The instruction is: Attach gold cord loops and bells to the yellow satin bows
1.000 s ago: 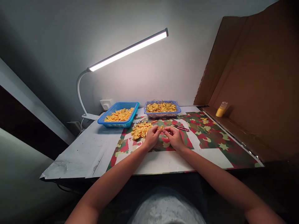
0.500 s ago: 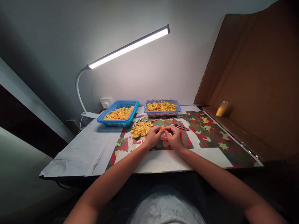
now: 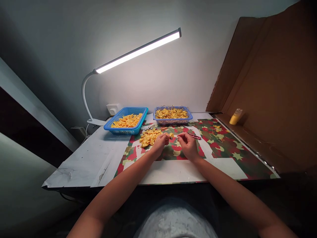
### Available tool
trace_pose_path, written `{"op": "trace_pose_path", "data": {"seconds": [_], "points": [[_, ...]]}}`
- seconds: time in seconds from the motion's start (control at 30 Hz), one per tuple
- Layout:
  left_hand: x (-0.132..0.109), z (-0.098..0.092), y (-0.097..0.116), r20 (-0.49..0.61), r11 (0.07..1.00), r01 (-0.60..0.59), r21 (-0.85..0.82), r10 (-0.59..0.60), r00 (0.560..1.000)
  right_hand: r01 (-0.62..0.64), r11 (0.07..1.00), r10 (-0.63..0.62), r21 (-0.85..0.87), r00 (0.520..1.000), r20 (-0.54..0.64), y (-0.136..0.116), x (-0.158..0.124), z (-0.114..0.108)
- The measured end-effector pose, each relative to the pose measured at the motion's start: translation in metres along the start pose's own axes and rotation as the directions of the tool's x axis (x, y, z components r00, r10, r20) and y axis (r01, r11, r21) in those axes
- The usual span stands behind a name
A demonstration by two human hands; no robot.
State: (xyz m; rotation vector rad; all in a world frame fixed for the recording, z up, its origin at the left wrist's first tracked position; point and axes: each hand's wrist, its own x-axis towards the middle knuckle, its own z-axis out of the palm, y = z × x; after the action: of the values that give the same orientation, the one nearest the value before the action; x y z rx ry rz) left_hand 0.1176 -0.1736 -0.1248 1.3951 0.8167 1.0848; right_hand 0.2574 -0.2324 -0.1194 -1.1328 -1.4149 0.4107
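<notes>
My left hand [image 3: 161, 141] is closed in a pinch, and a small yellow fabric bow [image 3: 171, 135] with a dark shiny bit under it sticks out past its fingertips. A short way to the right, my right hand [image 3: 188, 145] is closed too, thumb against forefinger; what it pinches is too small to make out. A thin line, like a cord, shows faintly between the hands. Beside my left hand lies a pile of yellow bows [image 3: 148, 137]. Several small silver bells [image 3: 149, 128] sit behind that pile. Pink-handled thread snips [image 3: 195, 136] lie just behind my right hand.
At the back stand a blue basket [image 3: 106, 127] of yellow bows and a purple-blue basket [image 3: 173, 123] of bows with gold cords. Loose cord scraps [image 3: 218, 134] lie right. A lamp [image 3: 138, 51] hangs above; a cardboard panel [image 3: 267, 76] and yellow bottle [image 3: 235, 117] stand right.
My hands, which were together at the bow, have come apart. The right has moved right and slightly down, the left slightly left; the bow now shows at the left fingertips.
</notes>
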Motion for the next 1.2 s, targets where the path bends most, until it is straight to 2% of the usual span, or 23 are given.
{"op": "trace_pose_path", "data": {"seconds": [0.13, 0.2, 0.4, 0.53, 0.7, 0.83, 0.93, 1.0, 1.1, 1.2], "points": [[0.0, -0.001, 0.002, -0.003, 1.0, -0.006, -0.021, 0.006, 1.0, 0.044, 0.999, -0.041, -0.026, 0.993, 0.112, -0.003, -0.003, -0.001], [-0.001, -0.001, 0.002, 0.008, 1.0, -0.021, -0.008, 0.021, 1.0, 0.053, 0.998, -0.05, -0.025, 0.99, 0.129, -0.004, -0.005, -0.001], [-0.006, 0.0, 0.003, 0.005, 0.98, -0.148, 0.133, 0.148, 0.989, 0.05, 0.998, -0.049, 0.04, 0.999, -0.01, -0.009, -0.006, -0.006], [-0.014, 0.004, 0.008, -0.016, 0.92, -0.277, 0.277, 0.292, 0.956, 0.066, 0.993, -0.069, 0.098, 0.997, 0.022, -0.01, -0.006, -0.004], [-0.018, 0.008, 0.012, 0.023, 0.849, -0.37, 0.377, 0.391, 0.92, -0.01, 0.981, 0.002, 0.195, 0.999, 0.042, -0.004, -0.004, 0.003], [-0.017, 0.004, 0.011, 0.108, 0.773, -0.433, 0.463, 0.436, 0.893, -0.108, 0.952, 0.09, 0.288, 0.993, 0.073, 0.0, -0.002, 0.003], [-0.016, 0.002, 0.011, 0.165, 0.719, -0.462, 0.52, 0.446, 0.88, -0.137, 0.94, 0.111, 0.314, 0.989, 0.1, 0.001, -0.001, 0.002], [-0.016, 0.002, 0.013, 0.19, 0.708, -0.469, 0.528, 0.439, 0.878, -0.097, 0.965, 0.079, 0.245, 0.993, 0.082, 0.0, -0.002, 0.0], [-0.016, 0.005, 0.019, 0.22, 0.715, -0.463, 0.524, 0.412, 0.884, 0.041, 0.999, -0.041, 0.001, 0.998, 0.039, -0.005, -0.004, -0.004], [-0.016, 0.007, 0.025, 0.261, 0.73, -0.448, 0.516, 0.364, 0.894, 0.195, 0.958, -0.187, -0.212, 0.981, 0.057, -0.01, -0.005, -0.009]]}}
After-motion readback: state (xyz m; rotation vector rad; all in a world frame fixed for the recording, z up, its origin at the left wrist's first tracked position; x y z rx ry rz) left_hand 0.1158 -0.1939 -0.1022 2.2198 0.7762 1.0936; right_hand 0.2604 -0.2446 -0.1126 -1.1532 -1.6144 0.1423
